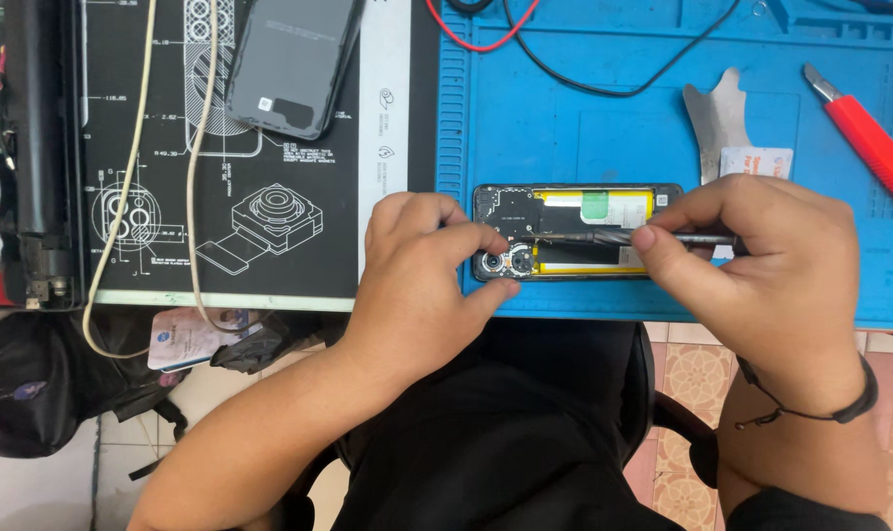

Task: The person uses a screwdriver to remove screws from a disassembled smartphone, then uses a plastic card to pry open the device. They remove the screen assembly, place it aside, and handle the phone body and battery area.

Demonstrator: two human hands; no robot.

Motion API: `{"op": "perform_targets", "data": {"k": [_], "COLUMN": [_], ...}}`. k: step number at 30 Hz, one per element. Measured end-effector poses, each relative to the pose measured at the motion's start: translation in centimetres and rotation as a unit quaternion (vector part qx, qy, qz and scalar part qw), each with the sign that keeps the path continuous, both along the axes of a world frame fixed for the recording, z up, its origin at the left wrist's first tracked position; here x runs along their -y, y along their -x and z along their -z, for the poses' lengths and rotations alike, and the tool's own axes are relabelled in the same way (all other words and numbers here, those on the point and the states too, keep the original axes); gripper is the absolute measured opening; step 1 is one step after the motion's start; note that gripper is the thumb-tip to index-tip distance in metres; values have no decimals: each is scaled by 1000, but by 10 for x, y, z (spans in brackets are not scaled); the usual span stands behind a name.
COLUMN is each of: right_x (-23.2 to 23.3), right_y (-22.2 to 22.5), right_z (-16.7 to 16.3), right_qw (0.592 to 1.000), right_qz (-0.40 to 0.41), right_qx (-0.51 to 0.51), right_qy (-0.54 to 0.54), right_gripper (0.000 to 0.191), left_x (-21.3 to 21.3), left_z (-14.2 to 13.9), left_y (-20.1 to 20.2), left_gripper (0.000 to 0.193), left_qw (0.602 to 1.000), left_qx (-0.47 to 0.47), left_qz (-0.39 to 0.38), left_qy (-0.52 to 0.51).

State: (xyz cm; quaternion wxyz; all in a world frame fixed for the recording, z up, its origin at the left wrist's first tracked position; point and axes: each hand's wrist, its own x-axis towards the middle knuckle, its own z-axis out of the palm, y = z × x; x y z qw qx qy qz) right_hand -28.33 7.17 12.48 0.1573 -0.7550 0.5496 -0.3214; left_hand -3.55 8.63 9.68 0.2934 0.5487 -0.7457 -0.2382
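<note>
An opened phone [565,211] lies back-up on the blue work mat [565,118], showing its dark board, camera lenses and a yellow battery. My left hand [417,280] grips the phone's left end by the cameras, thumb and fingers around the edge. My right hand [761,265] holds a thin dark screwdriver [604,237] lying across the phone, its tip near the board beside the cameras.
A dark phone back cover [291,61] rests on a black printed mat [269,197] at the left. A metal pry tool [717,118], a red-handled knife [874,147] and red and black wires [565,69] lie on the blue mat. A white cable [196,167] crosses the black mat.
</note>
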Motion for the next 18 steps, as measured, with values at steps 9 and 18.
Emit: {"op": "perform_targets", "data": {"k": [9, 18], "right_x": [-3, -5], "right_y": [2, 4], "right_z": [4, 3], "right_qw": [1000, 999], "right_qz": [-21, -37], "right_qx": [-5, 3], "right_qy": [-8, -15], "right_gripper": [17, 18], "left_x": [8, 7], "left_z": [-3, -1], "left_y": [2, -9], "left_gripper": [30, 41], "left_qw": [999, 999], "left_qx": [24, 30], "left_qz": [5, 29], "left_qy": [-42, 6]}}
